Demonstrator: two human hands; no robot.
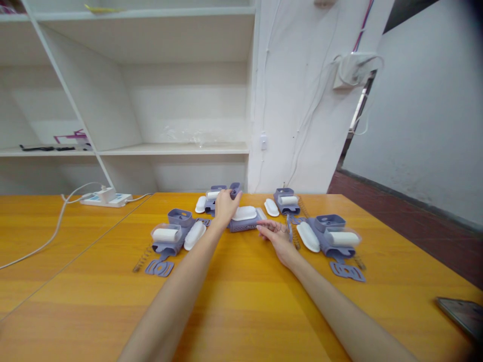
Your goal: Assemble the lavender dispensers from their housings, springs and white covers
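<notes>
At the back middle of the table, my left hand (225, 207) has its fingers closed on a small grey-blue plastic cup-shaped part (235, 188). My right hand (278, 238) is closed around a thin coil spring (277, 226), with a flat grey-blue cut-out plate (290, 228) standing beside its fingers. Between the hands lies a grey-blue housing (244, 226) with a white oval cover (245, 213) on top. Just behind my left hand sits another housing with a white roller (212, 195); my hand partly hides it.
Similar part sets lie around: a front-left housing (169, 246), a front-right housing (335, 244) and a back-right housing (286, 201), with white covers, springs and flat plates. A power strip (113, 199) lies back left, a phone (462, 314) at the right edge. White shelves (173, 148) stand behind.
</notes>
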